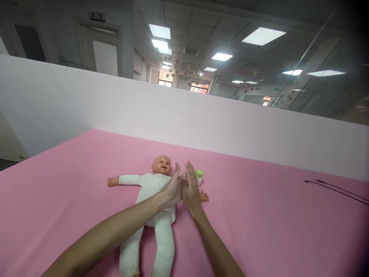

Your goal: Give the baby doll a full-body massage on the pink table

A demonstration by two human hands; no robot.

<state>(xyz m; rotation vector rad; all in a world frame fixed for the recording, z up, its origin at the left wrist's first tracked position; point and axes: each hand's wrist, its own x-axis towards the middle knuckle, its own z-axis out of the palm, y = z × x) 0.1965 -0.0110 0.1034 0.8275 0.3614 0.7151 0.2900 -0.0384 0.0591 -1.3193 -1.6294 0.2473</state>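
A baby doll (152, 188) in a white cloth suit lies on its back on a pink sheet (259, 231), with a plastic head and small plastic hands. My left hand (173, 184) comes in from the lower left, crossing over the doll's chest. My right hand (190, 185) rises from the lower right and sits palm to palm against it, fingers straight. Both hands cover the doll's arm on the right of the picture, and its plastic hand (204, 196) shows beyond them. Behind my right hand stands a green-capped baby bottle (199, 177), partly hidden.
A black cord (336, 191) lies on the pink sheet at the right. A white panel wall (173, 119) runs along the sheet's far side. Beyond it are a door, a glass partition and a ceiling with bright light panels.
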